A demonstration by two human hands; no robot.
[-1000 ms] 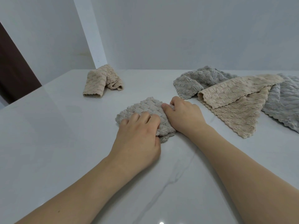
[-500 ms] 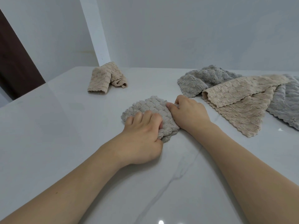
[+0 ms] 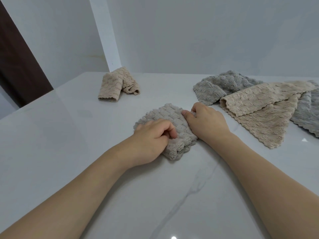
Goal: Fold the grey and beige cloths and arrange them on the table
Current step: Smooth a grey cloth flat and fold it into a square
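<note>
A small folded grey cloth (image 3: 170,116) lies in the middle of the white marble table (image 3: 69,135). My left hand (image 3: 150,140) lies on its near left part with fingers curled, pinching the fabric by the near edge. My right hand (image 3: 206,121) holds the cloth's right edge, thumb on top and fingers curled round the far corner. A folded beige cloth (image 3: 117,84) sits at the far left by the wall. At the right lies a loose pile: a crumpled grey cloth (image 3: 217,87), an unfolded beige cloth (image 3: 264,111) and another grey cloth (image 3: 305,114) beneath it.
A white wall runs along the table's far edge, with a white pillar (image 3: 105,37) behind the folded beige cloth. A dark doorway (image 3: 15,62) is at the far left, beyond the table's left edge.
My left hand's fingers have curled in from lying flat and now pinch the grey cloth near its front edge. My right hand stays at the right edge.
</note>
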